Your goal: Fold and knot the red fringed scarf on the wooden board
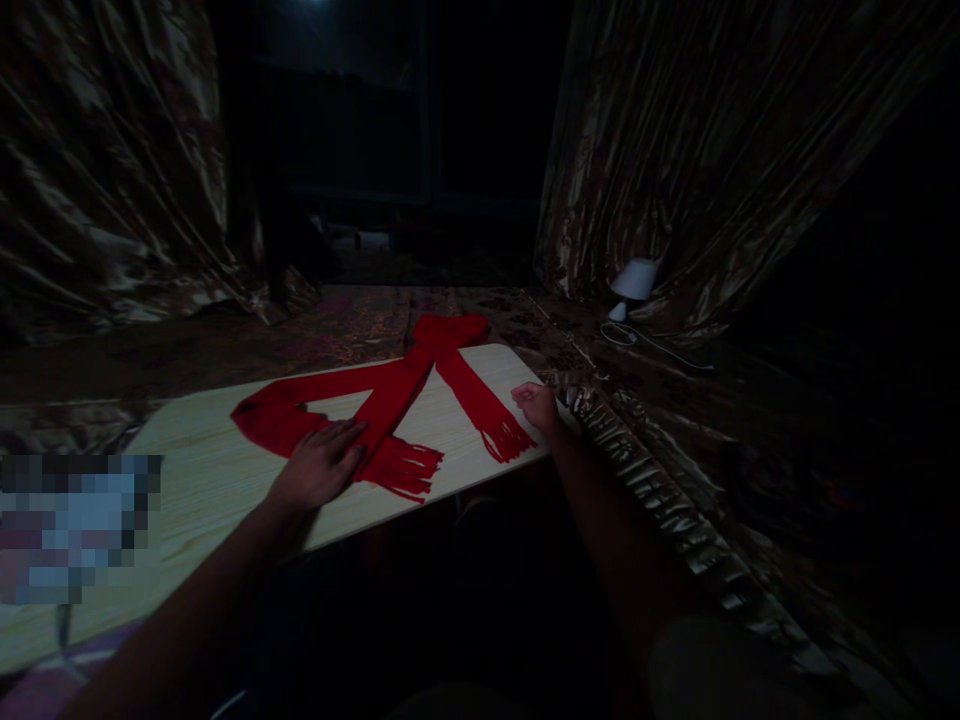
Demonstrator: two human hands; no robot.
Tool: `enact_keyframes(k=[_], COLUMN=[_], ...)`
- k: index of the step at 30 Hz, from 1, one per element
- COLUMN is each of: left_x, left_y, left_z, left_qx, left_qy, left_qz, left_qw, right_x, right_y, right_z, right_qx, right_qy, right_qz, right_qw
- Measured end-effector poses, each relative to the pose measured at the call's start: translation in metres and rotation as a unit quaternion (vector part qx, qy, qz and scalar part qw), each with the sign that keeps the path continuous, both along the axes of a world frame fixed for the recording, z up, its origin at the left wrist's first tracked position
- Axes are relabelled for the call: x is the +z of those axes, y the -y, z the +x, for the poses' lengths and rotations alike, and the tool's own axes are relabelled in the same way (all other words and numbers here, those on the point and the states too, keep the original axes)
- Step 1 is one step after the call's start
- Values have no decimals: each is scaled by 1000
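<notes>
Two bare hands are at work over a long red knitted scarf with fringed ends (397, 390), which lies crossed over itself on a pale wooden counter (210, 470). Its folded far end reaches past the counter's far edge onto a dark patterned cover. The left hand (319, 465) lies flat and open, palm down, fingers spread on the strip that runs to the nearer fringe; it grips nothing and only presses. The right hand (536, 405) sits at the counter's right corner with its fingers loosely curled, just beside the other fringe. Whether it pinches any strands I cannot tell in this dim light.

The likeliest trouble, as I judge it, is skewing: with one strip pinned and the other free, a pull from the right would drag the crossing sideways and bunch the knit. Both fringes lie near the front edge, so a small slide could tip one over it, and its weight might draw more cloth after it. The far fold, off the board, may catch on that cover. Darkness hides the edges of the cloth. The small white lamp (634, 285) and its cable (645, 340) stand well apart and look safe.
</notes>
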State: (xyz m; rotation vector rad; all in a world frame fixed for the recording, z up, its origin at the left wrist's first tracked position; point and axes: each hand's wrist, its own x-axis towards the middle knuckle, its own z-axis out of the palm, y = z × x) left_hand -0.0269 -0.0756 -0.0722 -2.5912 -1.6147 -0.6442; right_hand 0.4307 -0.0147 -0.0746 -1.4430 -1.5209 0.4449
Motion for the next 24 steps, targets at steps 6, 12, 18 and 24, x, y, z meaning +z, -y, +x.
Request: enact_keyframes(k=[6, 12, 18, 24], left_x=[0, 2, 4, 5], left_y=[-1, -1, -1, -1], left_z=[0, 0, 0, 0], left_qx=[-1, 10, 1, 0], left_qy=[2, -11, -23, -21], left_qz=[-3, -15, -9, -13], left_qw=[1000, 1000, 1000, 1000], right_x=[2, 11, 9, 11], right_y=[4, 10, 10, 3], right_z=[-4, 5, 6, 0], right_qx=[61, 133, 185, 188], right_qy=[-53, -55, -4, 129], right_qz=[-79, -95, -76, -30], right_qw=[994, 985, 980, 973])
